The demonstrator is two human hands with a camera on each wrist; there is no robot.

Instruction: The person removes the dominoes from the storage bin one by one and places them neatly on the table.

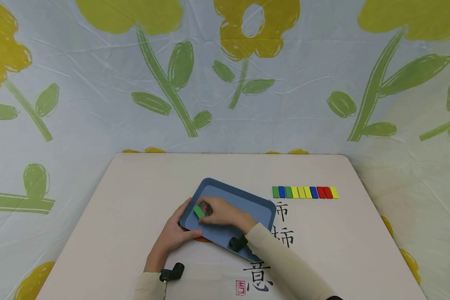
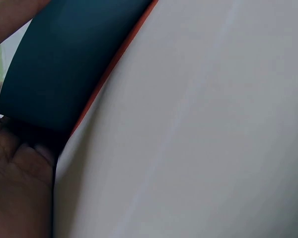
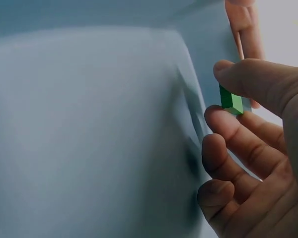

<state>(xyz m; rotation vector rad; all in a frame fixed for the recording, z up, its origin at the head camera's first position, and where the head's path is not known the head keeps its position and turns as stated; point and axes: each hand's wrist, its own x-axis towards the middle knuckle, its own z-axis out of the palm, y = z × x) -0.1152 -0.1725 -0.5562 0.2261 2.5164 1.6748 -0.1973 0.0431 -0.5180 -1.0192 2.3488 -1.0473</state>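
Observation:
A blue-grey rectangular tray lies slantwise over the middle of the table. My left hand grips its left end, thumb along the near edge and fingers at the far side. In the left wrist view the tray's dark outer side shows between thumb and fingers. Above the tray's left part, my right hand pinches a small green block between thumb and fingertips. The right wrist view shows that green block held near the tray's edge, its remaining fingers loosely curled.
To the right of the tray, a straight row of several coloured blocks in green, blue, yellow and red lies on the pale table. Black characters and a red seal mark are printed on the surface. A flowered cloth hangs behind.

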